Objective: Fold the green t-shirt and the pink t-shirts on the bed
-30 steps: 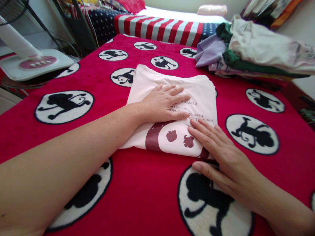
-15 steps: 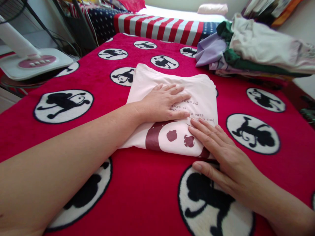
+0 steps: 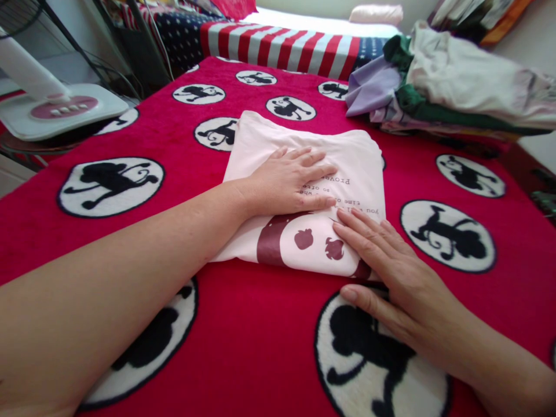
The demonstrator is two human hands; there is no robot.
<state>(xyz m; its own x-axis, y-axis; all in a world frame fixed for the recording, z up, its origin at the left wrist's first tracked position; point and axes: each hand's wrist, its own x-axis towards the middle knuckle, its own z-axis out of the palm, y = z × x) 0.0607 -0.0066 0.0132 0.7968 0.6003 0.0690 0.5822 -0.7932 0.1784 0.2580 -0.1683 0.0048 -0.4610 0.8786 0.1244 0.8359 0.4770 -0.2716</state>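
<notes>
A folded pale pink shirt with dark lettering and a maroon print lies on a red blanket patterned with black monkeys in white ovals. My left hand rests flat across the middle of the shirt, fingers spread. Over its near right corner lies my right hand, fingers stretched out on the cloth. The right thumb is apart from the other fingers, just off the shirt's near edge. Part of the lettering is hidden under my hands.
To the right stands a pile of folded clothes in white, green and lilac. A white fan base is at the left. Beyond the blanket's far edge hangs a red-and-white striped cloth, with a pale pink roll behind it.
</notes>
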